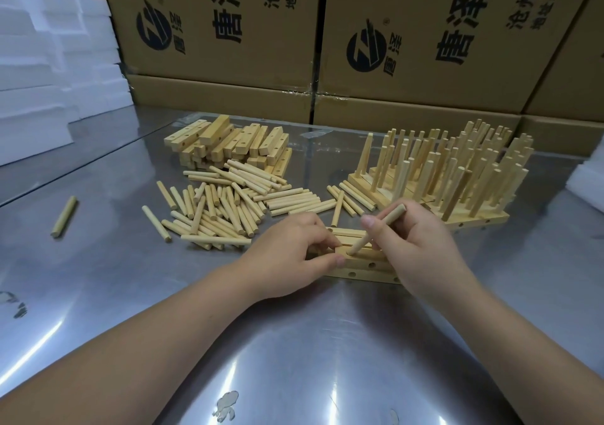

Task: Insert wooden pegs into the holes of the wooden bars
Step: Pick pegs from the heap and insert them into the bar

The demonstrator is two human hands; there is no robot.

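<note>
Our left hand (287,254) pinches a pale drilled wooden bar (362,269), right hand (425,248) grips a round peg (382,228) at its hole; many pegged bars (457,179) done, loose pegs (222,212) remain

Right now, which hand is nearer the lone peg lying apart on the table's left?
Left. The left hand holds the bar, right of the lone peg; the right hand is farther right, pinching a second peg.

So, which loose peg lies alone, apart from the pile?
The single peg at the far left of the table; every other loose peg lies in the pile or beside the finished bars.
</note>
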